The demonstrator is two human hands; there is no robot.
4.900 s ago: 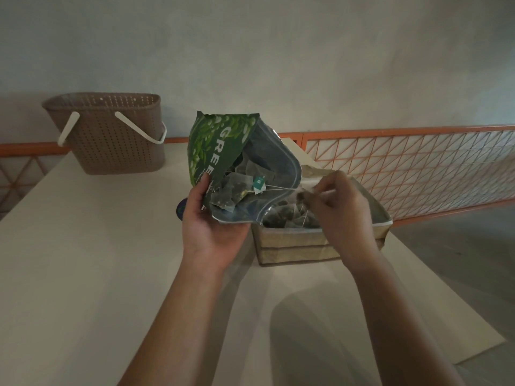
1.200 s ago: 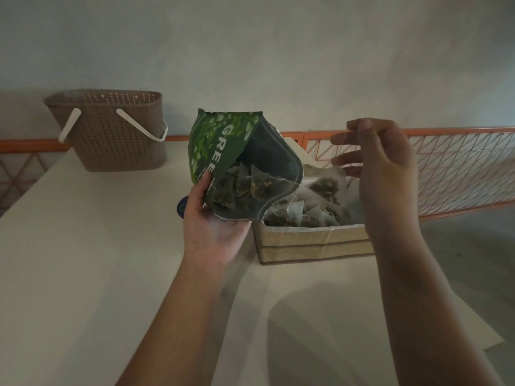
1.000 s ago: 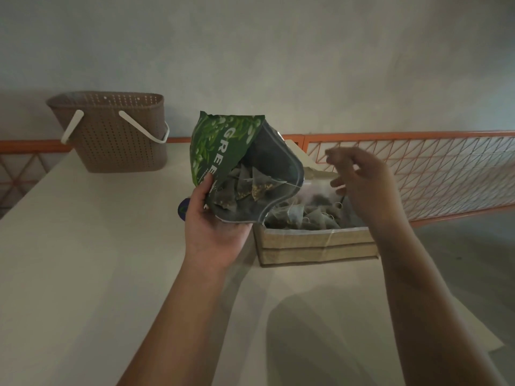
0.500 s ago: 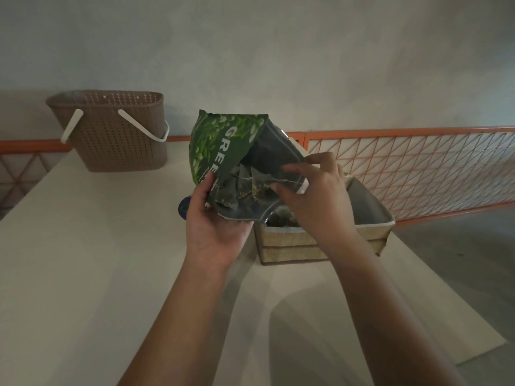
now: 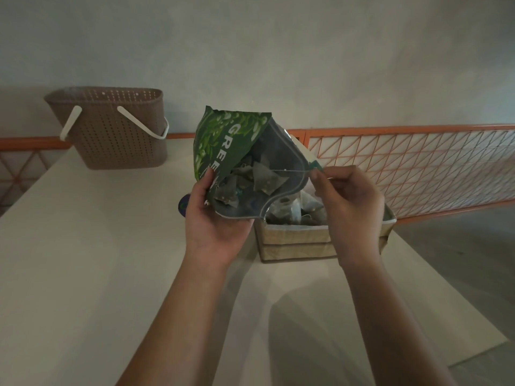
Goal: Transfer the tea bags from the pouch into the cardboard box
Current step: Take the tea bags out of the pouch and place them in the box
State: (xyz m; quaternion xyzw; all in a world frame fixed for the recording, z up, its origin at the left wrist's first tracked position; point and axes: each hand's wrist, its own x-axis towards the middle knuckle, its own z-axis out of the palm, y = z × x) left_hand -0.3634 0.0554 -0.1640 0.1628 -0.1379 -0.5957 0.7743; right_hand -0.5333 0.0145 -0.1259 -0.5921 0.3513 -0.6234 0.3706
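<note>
Right now I am mid-transfer: one tea bag [image 5: 266,179] is being drawn out of the pouch [image 5: 239,162] by its string, and I judge the task partly done, since several bags already lie in the box [image 5: 295,240] and more remain in the pouch.

My left hand [image 5: 214,218] holds the pouch from below and from the side, thumb pressed on the green front, fingers curled under it, keeping the mouth tilted open toward the right, above the box's left edge. My right hand [image 5: 348,199] has thumb and forefinger closed in a narrow pinch on the small green tag [image 5: 316,165] at the end of the string, which runs taut back to the bag, still inside the pouch mouth. The other fingers are loosely curled and hold nothing that I can see.

Next, I judge, the pull must carry on rightward and a little up until the bag clears the pouch rim, then down over the box, where the pinch lets go. The string could snag its neighbours, so a slow draw seems wise.

The box sits on the tabletop [image 5: 83,260], just right of the pouch. A basket [image 5: 111,135] stands well apart at the far left.
</note>
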